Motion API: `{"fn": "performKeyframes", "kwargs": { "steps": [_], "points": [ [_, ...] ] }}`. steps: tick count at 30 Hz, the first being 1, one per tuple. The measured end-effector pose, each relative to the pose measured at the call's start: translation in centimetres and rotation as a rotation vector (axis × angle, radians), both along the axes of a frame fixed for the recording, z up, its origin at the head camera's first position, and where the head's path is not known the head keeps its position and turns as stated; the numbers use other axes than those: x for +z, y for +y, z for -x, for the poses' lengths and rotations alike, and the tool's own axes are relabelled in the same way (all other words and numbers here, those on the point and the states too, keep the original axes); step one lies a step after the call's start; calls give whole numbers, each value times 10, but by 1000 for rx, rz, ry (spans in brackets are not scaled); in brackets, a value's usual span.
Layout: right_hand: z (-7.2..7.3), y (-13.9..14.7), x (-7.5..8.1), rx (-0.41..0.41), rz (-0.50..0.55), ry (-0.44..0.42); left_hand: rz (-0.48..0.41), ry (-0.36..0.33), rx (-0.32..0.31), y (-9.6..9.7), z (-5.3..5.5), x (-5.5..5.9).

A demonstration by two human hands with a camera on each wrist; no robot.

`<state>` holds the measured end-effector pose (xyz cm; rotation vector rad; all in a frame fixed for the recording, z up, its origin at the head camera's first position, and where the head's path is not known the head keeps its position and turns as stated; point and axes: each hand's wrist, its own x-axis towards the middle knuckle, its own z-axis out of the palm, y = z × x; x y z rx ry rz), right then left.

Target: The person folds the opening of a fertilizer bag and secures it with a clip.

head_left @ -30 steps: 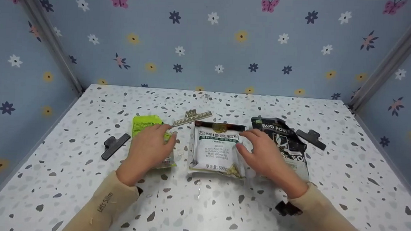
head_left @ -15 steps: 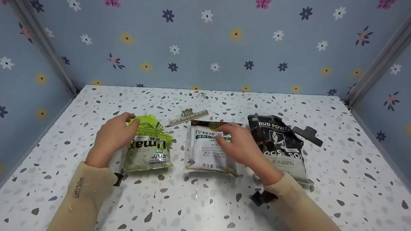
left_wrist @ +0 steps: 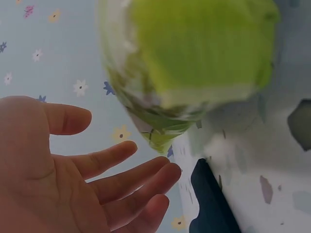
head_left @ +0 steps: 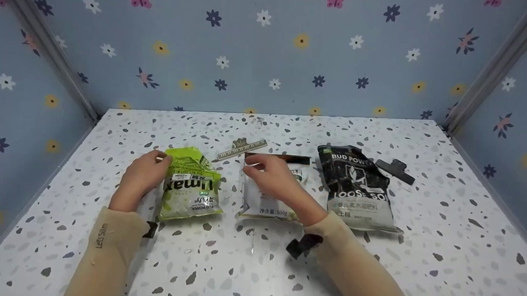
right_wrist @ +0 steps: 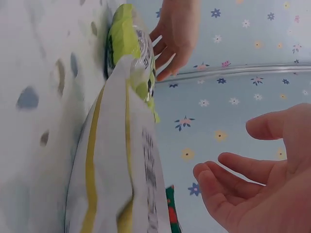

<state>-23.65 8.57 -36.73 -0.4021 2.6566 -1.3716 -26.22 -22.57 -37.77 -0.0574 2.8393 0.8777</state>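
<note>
My left hand [head_left: 144,172] is at the upper left edge of a lime-green Umax bag [head_left: 191,193]. In the left wrist view its fingers [left_wrist: 129,170] are loosely bent, holding nothing, close beside the bag's corner. Over the white 500 g fertilizer bag [head_left: 261,200] hovers my right hand [head_left: 273,177], covering much of the printed front. The right wrist view shows that hand's fingers [right_wrist: 218,189] relaxed and apart from the white bag [right_wrist: 116,160]. All three bags lie flat; the third is a black-and-grey Bud Power bag [head_left: 358,186] at the right.
Behind the bags lies a brass-coloured ruler clip [head_left: 242,149]. One black bag clip [head_left: 395,171] rests beside the Bud Power bag. Another dark clip [left_wrist: 211,204] shows in the left wrist view, hidden by my left hand in the head view. Flowered panels [head_left: 267,51] enclose the speckled table [head_left: 224,269].
My left hand has moved left off the green bag to its upper left edge, uncovering its label. My right hand has moved left across the white bag. The bags stay in place.
</note>
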Motion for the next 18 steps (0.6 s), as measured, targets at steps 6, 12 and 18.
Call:
{"fn": "performKeyframes", "kwargs": {
  "steps": [6,12,18],
  "points": [
    [9,-23,-3,8,173,-121,-46,-20,-12,-3,4,-3],
    [15,-46,-7,18,304,-209,-93,-67,-11,-8,5,-6],
    [24,-65,-22,-23,348,-309,-130,-79,10,-9,7,-7]
  ]
}}
